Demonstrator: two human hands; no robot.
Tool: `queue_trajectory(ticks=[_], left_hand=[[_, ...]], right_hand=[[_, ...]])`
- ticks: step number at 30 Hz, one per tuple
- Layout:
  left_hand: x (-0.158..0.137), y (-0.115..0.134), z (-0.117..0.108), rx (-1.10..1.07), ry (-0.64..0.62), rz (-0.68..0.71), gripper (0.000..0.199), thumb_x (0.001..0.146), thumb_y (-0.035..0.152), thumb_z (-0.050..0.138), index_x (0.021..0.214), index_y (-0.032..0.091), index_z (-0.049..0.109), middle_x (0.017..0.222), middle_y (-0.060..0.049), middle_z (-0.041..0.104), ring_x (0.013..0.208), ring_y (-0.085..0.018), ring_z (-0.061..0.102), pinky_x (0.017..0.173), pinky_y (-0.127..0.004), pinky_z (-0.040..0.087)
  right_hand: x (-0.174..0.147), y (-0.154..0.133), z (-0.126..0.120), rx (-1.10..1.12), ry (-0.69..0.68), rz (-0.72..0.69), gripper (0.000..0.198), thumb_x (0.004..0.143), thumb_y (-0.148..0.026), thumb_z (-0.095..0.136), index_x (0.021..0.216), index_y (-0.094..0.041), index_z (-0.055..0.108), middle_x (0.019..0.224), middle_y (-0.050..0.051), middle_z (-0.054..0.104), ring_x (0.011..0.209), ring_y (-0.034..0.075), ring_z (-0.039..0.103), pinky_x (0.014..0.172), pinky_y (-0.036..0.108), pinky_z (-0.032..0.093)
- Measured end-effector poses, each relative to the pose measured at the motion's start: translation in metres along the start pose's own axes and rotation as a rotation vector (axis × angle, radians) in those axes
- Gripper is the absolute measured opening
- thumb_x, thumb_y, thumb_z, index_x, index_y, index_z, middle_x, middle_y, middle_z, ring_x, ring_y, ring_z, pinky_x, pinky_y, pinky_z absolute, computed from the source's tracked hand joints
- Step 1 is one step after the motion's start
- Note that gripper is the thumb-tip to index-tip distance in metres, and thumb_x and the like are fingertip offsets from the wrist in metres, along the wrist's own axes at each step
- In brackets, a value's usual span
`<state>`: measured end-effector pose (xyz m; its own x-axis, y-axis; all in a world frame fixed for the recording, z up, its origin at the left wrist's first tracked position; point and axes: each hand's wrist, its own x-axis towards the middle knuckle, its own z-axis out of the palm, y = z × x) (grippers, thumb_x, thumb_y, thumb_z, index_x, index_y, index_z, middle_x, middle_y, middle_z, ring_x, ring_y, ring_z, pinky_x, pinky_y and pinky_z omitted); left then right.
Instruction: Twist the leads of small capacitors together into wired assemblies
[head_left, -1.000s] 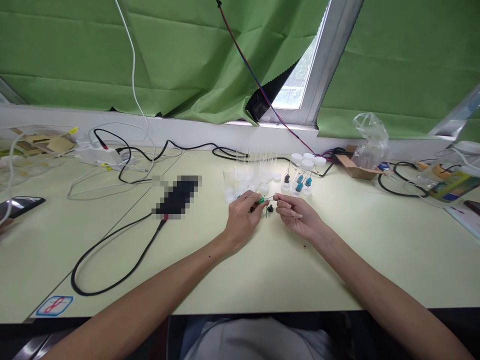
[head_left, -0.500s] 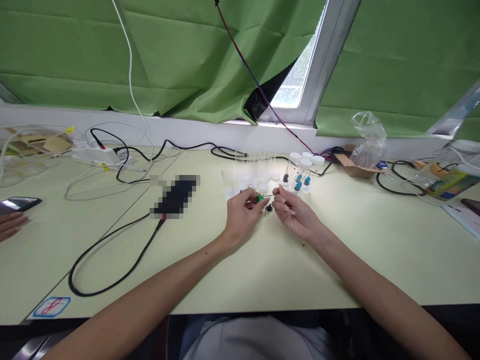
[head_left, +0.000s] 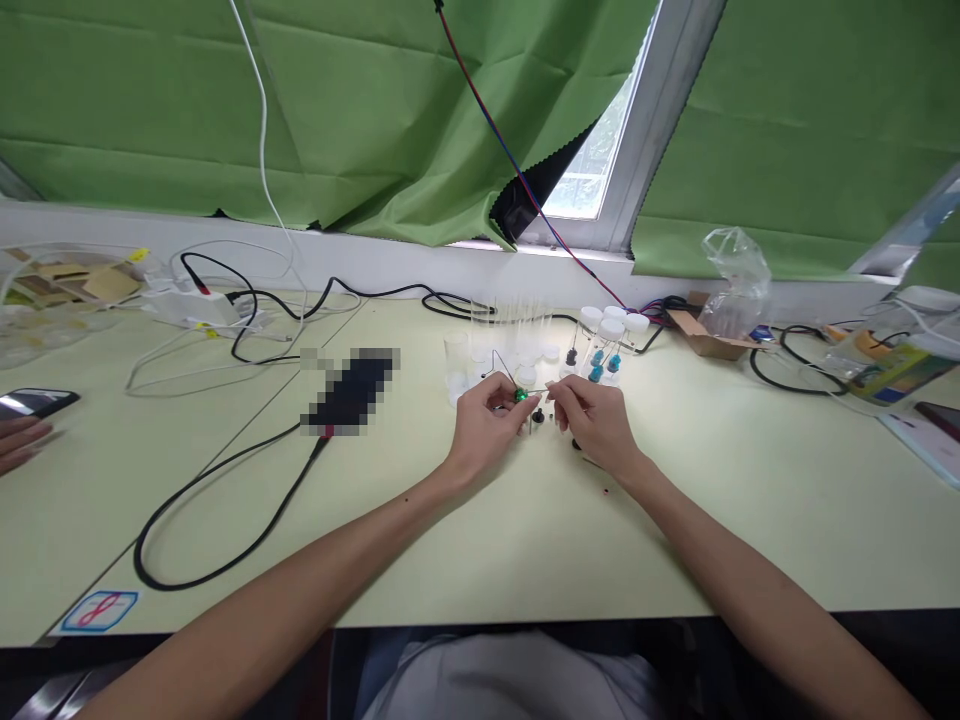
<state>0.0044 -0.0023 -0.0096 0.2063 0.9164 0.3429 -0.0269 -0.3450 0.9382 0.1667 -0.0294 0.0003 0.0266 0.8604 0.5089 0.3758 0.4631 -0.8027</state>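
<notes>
Just in front of the clear containers, my left hand [head_left: 487, 420] pinches a small green piece [head_left: 521, 396] between thumb and fingers. A thin dark wire [head_left: 504, 366] rises bent from near it. My right hand [head_left: 596, 415] is closed, its thumb and fingertip pinching the end of a thin rod [head_left: 538, 390] that reaches to the green piece. On the table below the fingertips lies a small black piece [head_left: 538, 415]. Another black piece [head_left: 576, 444] sits partly hidden under my right hand.
Several white-capped vials [head_left: 611, 330] with teal and black pieces stand behind my right hand, beside clear tubes [head_left: 517, 325]. A cabled dark device [head_left: 352, 390], partly pixelated, lies left. Another person's hand [head_left: 19, 440] touches a phone at far left. A cardboard box [head_left: 712, 335] stands right.
My right hand has turned knuckles-up, its fingertips still at the thin rod. A black piece now shows beneath it. My left hand stays nearly in place with the green piece.
</notes>
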Motion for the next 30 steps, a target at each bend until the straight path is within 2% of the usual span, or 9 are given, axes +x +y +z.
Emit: queue_trajectory(ticks=[5,10,17,30], left_hand=[[-0.001,-0.002,-0.002,0.012,-0.026,-0.004,0.037,0.075,0.042,0.076,0.070,0.020,0.047,0.058,0.004,0.053,0.046,-0.009,0.050,0.045,-0.024,0.040],[-0.002,0.000,-0.003,0.002,-0.036,-0.020,0.038,0.075,0.040,0.076,0.069,0.020,0.045,0.057,0.004,0.051,0.047,-0.009,0.049,0.044,-0.023,0.041],[-0.003,0.000,-0.001,0.018,0.001,-0.013,0.038,0.074,0.040,0.077,0.068,0.020,0.046,0.058,0.004,0.051,0.046,-0.009,0.049,0.043,-0.023,0.040],[-0.006,-0.007,-0.001,0.248,0.072,0.091,0.033,0.080,0.036,0.070,0.066,0.020,0.044,0.058,0.004,0.046,0.049,-0.009,0.045,0.047,-0.024,0.035]], right_hand=[[0.001,0.005,-0.001,-0.179,0.003,-0.107,0.039,0.095,-0.042,0.053,0.062,-0.022,0.057,0.048,-0.003,0.047,0.046,0.012,0.041,0.055,0.027,0.032],[-0.004,0.006,0.007,-0.214,0.056,-0.106,0.043,0.098,-0.041,0.046,0.059,-0.022,0.052,0.051,-0.002,0.049,0.046,0.012,0.040,0.055,0.028,0.030],[-0.007,-0.004,0.016,-0.103,0.127,0.030,0.052,0.096,-0.051,0.048,0.053,-0.022,0.049,0.045,-0.002,0.042,0.045,0.013,0.038,0.051,0.028,0.029],[-0.007,-0.003,0.023,0.170,0.047,0.373,0.057,0.091,-0.063,0.048,0.052,-0.022,0.042,0.038,-0.006,0.033,0.033,0.009,0.032,0.039,0.025,0.023]])
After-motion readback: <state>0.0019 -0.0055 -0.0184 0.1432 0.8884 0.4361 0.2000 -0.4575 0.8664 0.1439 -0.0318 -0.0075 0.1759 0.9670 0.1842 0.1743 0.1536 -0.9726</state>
